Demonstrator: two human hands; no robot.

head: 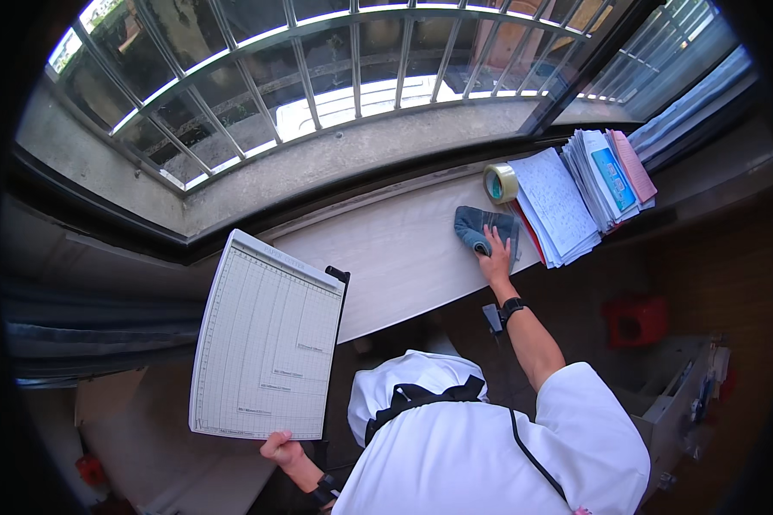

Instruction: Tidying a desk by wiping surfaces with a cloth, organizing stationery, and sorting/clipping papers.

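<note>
My left hand [285,449] grips the lower edge of a paper cutter [267,347]. The cutter is tilted up at the left end of a white windowsill ledge [396,270], its printed grid board facing me. A dark blade arm with a black handle [337,275] runs along its right side. Farther right, my right hand [497,261] presses on a folded blue-grey cloth [470,225] lying on the ledge, the fingers spread over it. Just beyond the cloth are a roll of clear tape [500,183] and a stack of handwritten papers [557,203].
A second paper pile [592,167] with a blue card and a pink booklet stands at the ledge's right end. Metal window bars [354,64] rise behind. A red stool [634,320] is on the floor at right. A dark curtain [103,328] hangs at left.
</note>
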